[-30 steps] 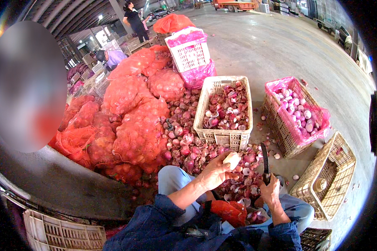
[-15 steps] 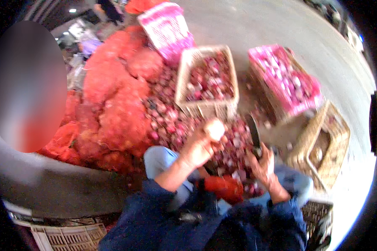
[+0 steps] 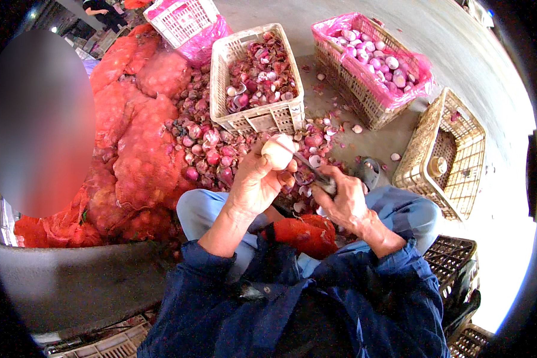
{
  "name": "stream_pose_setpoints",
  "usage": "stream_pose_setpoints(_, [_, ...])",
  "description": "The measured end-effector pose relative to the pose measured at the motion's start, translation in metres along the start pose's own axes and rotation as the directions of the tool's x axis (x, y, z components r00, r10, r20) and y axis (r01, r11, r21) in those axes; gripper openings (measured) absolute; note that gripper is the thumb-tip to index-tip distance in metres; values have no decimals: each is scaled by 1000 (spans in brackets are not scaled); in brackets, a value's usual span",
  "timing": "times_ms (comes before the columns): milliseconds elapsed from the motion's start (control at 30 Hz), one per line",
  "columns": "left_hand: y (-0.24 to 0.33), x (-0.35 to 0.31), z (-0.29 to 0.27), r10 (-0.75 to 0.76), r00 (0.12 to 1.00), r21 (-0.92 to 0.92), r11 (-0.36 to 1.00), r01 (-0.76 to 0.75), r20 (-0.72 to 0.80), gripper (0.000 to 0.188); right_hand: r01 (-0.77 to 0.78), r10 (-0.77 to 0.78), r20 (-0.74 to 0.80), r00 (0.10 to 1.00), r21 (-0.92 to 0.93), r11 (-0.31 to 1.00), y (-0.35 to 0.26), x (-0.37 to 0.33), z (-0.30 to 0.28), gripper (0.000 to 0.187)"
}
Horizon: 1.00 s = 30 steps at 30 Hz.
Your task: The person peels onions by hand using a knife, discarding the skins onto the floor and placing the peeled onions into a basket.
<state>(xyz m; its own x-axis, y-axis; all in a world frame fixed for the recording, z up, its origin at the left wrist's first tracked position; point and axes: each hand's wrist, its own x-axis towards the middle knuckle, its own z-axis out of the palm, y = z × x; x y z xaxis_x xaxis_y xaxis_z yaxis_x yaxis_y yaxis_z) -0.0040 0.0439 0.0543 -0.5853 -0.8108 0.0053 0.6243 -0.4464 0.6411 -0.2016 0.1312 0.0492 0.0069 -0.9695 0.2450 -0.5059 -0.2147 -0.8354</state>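
Observation:
My left hand [image 3: 258, 182] grips a pale peeled onion [image 3: 278, 150] above my knees. A knife [image 3: 311, 170] is in my right hand [image 3: 344, 200], its blade pointing left and touching the onion's underside. Below the hands lies a heap of loose red onions and skins [image 3: 215, 149] on the floor. A red mesh sack [image 3: 304, 232] rests in my lap between my blue sleeves.
A beige crate [image 3: 253, 119] of onion skins stands ahead. A pink-lined wicker basket [image 3: 364, 95] holds peeled onions at the right. Another wicker basket [image 3: 453, 161] with one pale onion sits nearer right. Red mesh sacks of onions [image 3: 140, 137] pile at the left. Black crates [image 3: 453, 262] are beside me.
The knife was held upright and apart from the onion; now my right hand has brought the blade across to the onion. The view has tilted down and nearer.

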Motion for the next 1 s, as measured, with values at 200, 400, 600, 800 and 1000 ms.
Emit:
stream_pose_setpoints(200, [-4, -3, 4, -48, 998, -54, 997, 46, -28, 59, 70, -53, 111, 992, -155, 985, 25, 0, 6, 46])
stream_pose_setpoints(400, [0, -2, -1, 149, 988, 413, 903, -117, -47, 55, 174, -146, 128, 981, -247, 953, 27, 5, -8, 49])
stream_pose_setpoints(600, [5, -2, 7, 279, 960, 680, 703, -208, 6, 49, 123, -94, 113, 989, -290, 949, 29, 0, -4, 49])
stream_pose_setpoints(800, [2, -2, 10, 256, 966, 529, 824, -203, -28, 53, 45, -57, 131, 990, 91, 995, 19, -8, 13, 40])
stream_pose_setpoints(1000, [2, -3, 5, 231, 971, 495, 852, -172, -60, 55, -166, 123, 221, 968, 184, 969, 18, -9, 24, 36])
